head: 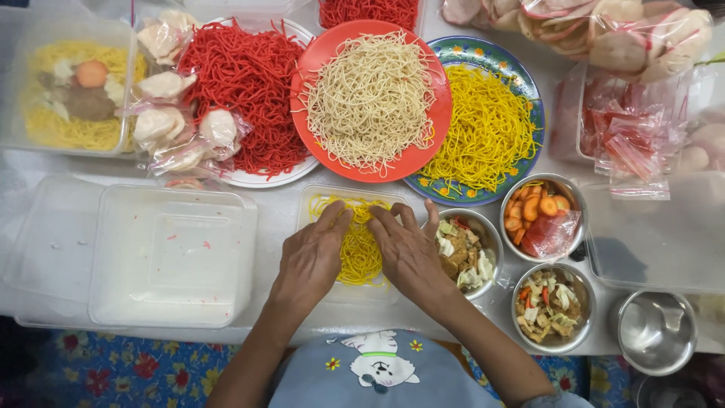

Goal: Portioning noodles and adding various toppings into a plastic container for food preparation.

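Note:
Both hands rest in a clear plastic container (317,198) on the table's near edge. My left hand (311,255) and my right hand (408,253) press flat, fingers apart, on a mound of yellow noodles (358,245) inside it. Just beyond stands an orange plate of pale noodles (370,98), with a white plate of red noodles (245,83) to its left and a blue patterned plate of yellow noodles (487,128) to its right.
Steel bowls of toppings (468,253) (540,215) (551,306) and an empty steel bowl (655,331) sit right of my hands. A stack of empty clear lids and boxes (170,257) lies left. A filled box (68,91), bagged dumplings (177,113) and sauce sachets (630,140) line the back.

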